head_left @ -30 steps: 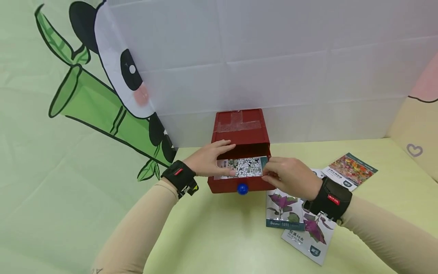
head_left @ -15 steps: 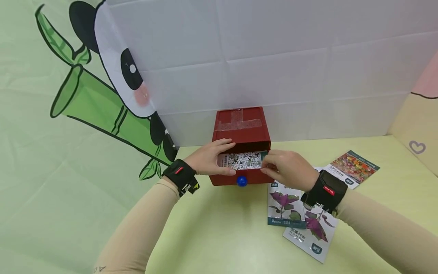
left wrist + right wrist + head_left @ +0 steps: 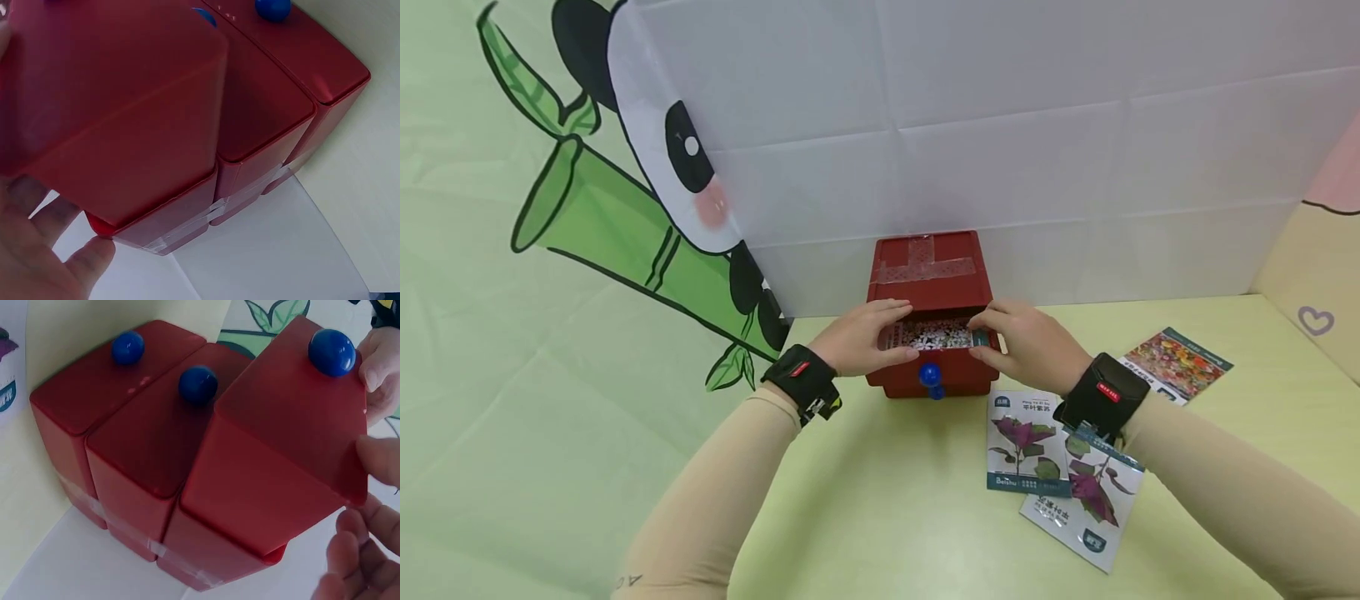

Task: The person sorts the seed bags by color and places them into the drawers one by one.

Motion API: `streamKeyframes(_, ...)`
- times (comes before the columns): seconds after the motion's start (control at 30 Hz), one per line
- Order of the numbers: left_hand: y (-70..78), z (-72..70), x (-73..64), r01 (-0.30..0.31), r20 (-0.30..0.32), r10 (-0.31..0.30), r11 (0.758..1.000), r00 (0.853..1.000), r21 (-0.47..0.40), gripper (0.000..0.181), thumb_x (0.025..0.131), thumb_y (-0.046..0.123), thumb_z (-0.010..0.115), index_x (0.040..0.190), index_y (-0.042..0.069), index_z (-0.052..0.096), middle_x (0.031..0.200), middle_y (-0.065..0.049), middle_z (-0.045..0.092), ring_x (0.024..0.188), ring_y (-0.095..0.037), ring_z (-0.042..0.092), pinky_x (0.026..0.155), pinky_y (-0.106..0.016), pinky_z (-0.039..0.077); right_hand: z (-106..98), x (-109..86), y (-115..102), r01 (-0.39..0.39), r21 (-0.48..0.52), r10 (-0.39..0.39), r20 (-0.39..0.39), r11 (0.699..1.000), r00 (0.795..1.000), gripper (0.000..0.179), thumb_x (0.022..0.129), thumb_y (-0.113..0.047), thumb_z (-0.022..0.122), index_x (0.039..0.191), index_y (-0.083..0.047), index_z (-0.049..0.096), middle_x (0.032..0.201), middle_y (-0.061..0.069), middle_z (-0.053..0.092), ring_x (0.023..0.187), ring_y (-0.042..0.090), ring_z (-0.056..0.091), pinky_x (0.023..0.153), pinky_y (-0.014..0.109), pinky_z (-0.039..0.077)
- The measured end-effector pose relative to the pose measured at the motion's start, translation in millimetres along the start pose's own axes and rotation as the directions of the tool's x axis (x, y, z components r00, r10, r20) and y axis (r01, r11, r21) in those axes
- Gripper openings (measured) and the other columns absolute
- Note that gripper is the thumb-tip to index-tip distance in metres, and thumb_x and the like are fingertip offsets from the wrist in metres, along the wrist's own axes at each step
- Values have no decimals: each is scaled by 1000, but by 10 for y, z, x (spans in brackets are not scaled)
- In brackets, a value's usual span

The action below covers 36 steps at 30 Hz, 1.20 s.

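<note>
A red cabinet point(image 3: 928, 267) of three stacked drawers stands against the back wall. Its top drawer point(image 3: 951, 367) sticks out partway, with a blue knob point(image 3: 929, 374) on its front. Inside the drawer lies a seed packet point(image 3: 936, 335) with a white-flower picture, partly hidden by the front wall. My left hand point(image 3: 861, 337) spreads over the drawer's left side, thumb along the front rim. At the right front corner, my right hand point(image 3: 1030, 346) has its thumb by the rim and its fingers over the packet's end. The right wrist view shows the lower drawers point(image 3: 147, 431) closed.
Right of the cabinet, two overlapping seed packets with purple-leaf pictures, one upright point(image 3: 1026, 442) and one turned point(image 3: 1093, 500), lie on the pale yellow table point(image 3: 865, 517). Farther right lies an orange-flower packet point(image 3: 1180, 367), partly behind my right wrist. A printed cloth point(image 3: 1037, 167) covers the wall.
The top drawer has moved back into the cabinet, and a lower blue knob now shows beneath it. Both hands moved with it; my right fingers have opened from their curl at the packet's edge.
</note>
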<state>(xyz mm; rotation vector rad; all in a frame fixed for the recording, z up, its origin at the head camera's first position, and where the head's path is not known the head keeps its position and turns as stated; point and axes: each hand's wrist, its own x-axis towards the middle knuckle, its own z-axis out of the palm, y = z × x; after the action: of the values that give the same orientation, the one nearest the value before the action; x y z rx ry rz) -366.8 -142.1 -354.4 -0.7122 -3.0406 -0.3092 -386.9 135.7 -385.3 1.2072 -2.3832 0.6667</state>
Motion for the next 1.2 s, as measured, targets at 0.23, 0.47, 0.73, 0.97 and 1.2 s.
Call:
streamKeyframes(0.23, -49, 59, 28, -23, -78, 24, 1000, 997, 17, 69, 89, 53, 57, 142, 14, 40, 144, -6, 41, 132, -20, 32, 107, -42, 33, 25, 116, 172, 13, 27, -13, 5, 1000, 1000, 53, 79, -34, 76, 118, -3, 59, 104, 10, 58, 92, 22, 50, 78, 39, 51)
streamKeyframes(0.47, -83, 99, 49, -28, -132, 29, 1000, 991, 7, 62, 91, 48, 57, 140, 12, 44, 141, -7, 44, 129, -20, 36, 106, -41, 34, 51, 208, 269, -4, 38, 1, 76, 999, 997, 58, 82, -39, 72, 123, -1, 56, 114, 14, 59, 103, 28, 52, 87, 46, 49)
streamKeyframes(0.73, -110, 135, 127, -2, -178, 3, 1000, 984, 4, 56, 92, 46, 56, 137, 14, 48, 140, -6, 45, 128, -21, 36, 106, -41, 34, 84, 267, 320, -38, 44, 33, 119, 998, 992, 50, 88, -39, 65, 121, -1, 59, 118, 16, 58, 107, 30, 49, 88, 49, 48)
streamKeyframes(0.97, -137, 164, 222, 13, -201, -13, 1000, 980, -6, 53, 92, 44, 56, 138, 17, 48, 144, -6, 40, 132, -21, 31, 108, -43, 31, 133, 314, 415, -20, 54, 15, 95, 998, 995, 42, 89, -36, 65, 117, -5, 62, 116, 12, 59, 104, 27, 49, 84, 45, 49)
streamKeyframes(1.2, -151, 159, 314, 20, -178, -24, 999, 984, -25, 56, 92, 45, 57, 140, 18, 46, 147, -6, 37, 135, -21, 25, 109, -44, 29, 128, 347, 469, 19, 70, -22, 55, 997, 998, 34, 87, -30, 68, 111, -6, 66, 118, 12, 61, 112, 28, 51, 93, 48, 46)
